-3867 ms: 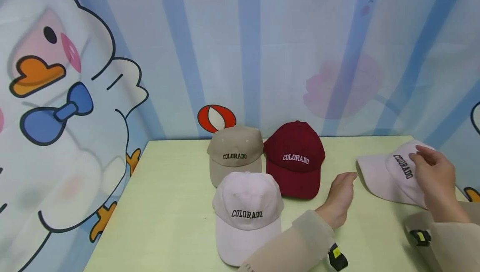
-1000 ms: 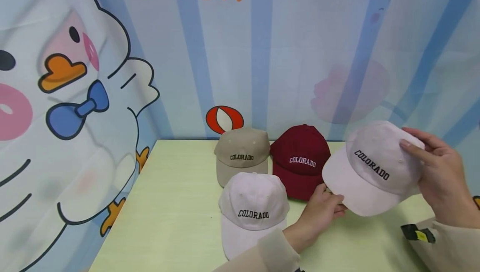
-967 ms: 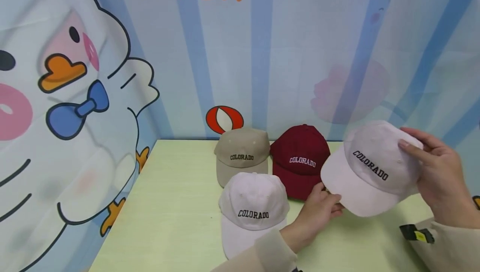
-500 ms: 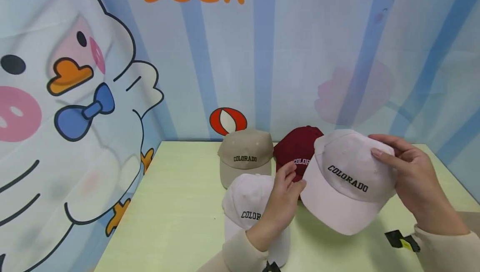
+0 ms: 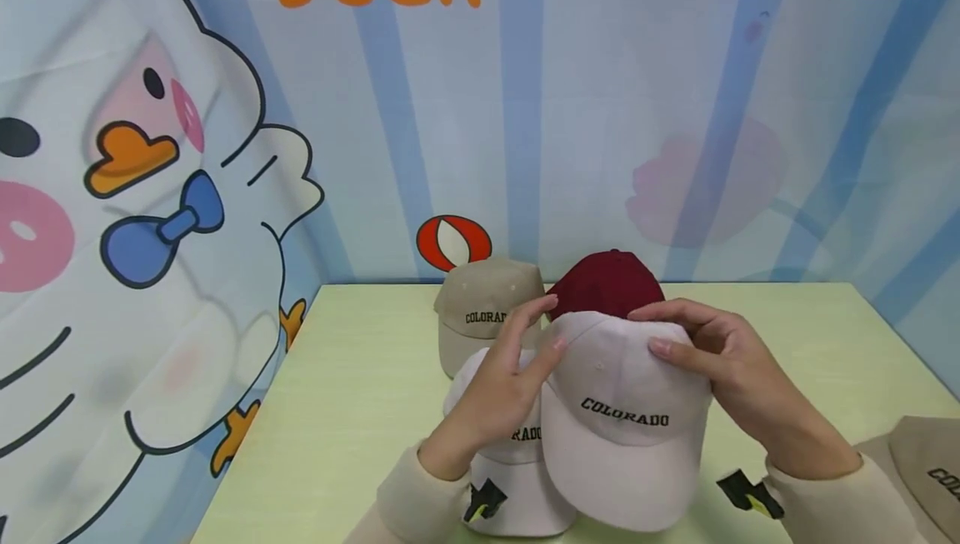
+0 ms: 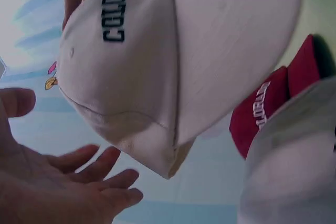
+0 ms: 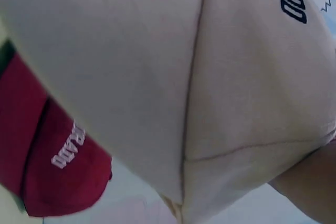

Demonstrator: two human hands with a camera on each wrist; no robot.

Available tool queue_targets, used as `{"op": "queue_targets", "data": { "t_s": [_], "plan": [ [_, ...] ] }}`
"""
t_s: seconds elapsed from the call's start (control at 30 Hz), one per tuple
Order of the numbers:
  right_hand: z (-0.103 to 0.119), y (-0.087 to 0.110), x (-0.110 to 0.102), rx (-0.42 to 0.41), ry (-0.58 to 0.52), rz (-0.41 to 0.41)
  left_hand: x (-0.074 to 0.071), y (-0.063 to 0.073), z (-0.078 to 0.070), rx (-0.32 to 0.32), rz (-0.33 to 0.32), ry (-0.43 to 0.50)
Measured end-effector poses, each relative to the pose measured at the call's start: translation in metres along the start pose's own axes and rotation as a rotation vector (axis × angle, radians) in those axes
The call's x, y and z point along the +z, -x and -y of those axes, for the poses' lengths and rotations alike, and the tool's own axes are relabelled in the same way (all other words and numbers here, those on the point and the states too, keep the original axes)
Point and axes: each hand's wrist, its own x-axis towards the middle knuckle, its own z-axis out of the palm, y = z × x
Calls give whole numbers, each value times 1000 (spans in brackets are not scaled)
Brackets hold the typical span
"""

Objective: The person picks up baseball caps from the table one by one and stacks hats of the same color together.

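A pale, whitish cap (image 5: 626,427) with COLORADO across its front is held up over the table, brim towards me. My right hand (image 5: 731,369) pinches its crown from the right, thumb in front and fingers behind. My left hand (image 5: 498,386) is at the crown's left side with fingers spread; in the left wrist view the hand (image 6: 68,182) shows a gap to the cap. Beneath it, a second pale cap (image 5: 517,498) lies partly covered. Behind stand a beige cap (image 5: 487,294) and a dark red cap (image 5: 607,281), its lower part hidden.
The pale yellow table (image 5: 360,411) backs onto a blue striped cloth (image 5: 585,127) with a duck figure (image 5: 187,344) at left. Another beige cap (image 5: 926,469) is cut off by the right edge, partly behind the right sleeve (image 5: 832,502).
My right hand has lifted the pale cap from the right and brought it left and nearer, turning its brim towards me. My left hand has left the brim and moved to the crown's left side.
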Motion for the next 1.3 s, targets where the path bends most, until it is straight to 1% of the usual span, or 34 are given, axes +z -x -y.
{"op": "queue_targets", "data": {
  "t_s": [0.07, 0.17, 0.33, 0.4, 0.53, 0.6, 0.67, 0.73, 0.83, 0.9, 1.07, 1.17, 1.3],
  "plan": [
    [-2, -3, 9, 6, 14, 51, -8, 2, 1, 20, 25, -44],
    [-6, -6, 22, 5, 6, 113, -20, 4, 5, 50, 64, -71],
    [-16, -12, 45, -1, -26, 163, -39, 10, 16, 60, 150, -101],
    [-21, -14, 53, 1, -34, 175, -46, 12, 22, 63, 193, -98],
    [-32, -18, 65, 8, -48, 199, -58, 16, 36, 76, 275, -57],
    [-38, -20, 70, 13, -53, 216, -63, 19, 41, 71, 307, -49],
    [-43, -22, 72, 24, -45, 225, -68, 20, 47, 51, 330, -51],
    [-48, -24, 74, 36, -20, 229, -73, 21, 52, 13, 351, -41],
    [-55, -26, 73, 61, 42, 234, -78, 21, 61, -53, 365, -24],
    [-60, -27, 71, 71, 91, 244, -80, 19, 67, -82, 374, -13],
    [-71, -28, 65, 91, 194, 251, -82, 16, 83, -136, 384, -10],
    [-76, -30, 64, 99, 234, 242, -83, 14, 92, -173, 387, -17],
    [-83, -32, 63, 112, 275, 227, -84, 11, 102, -199, 391, -44]
  ]
}}
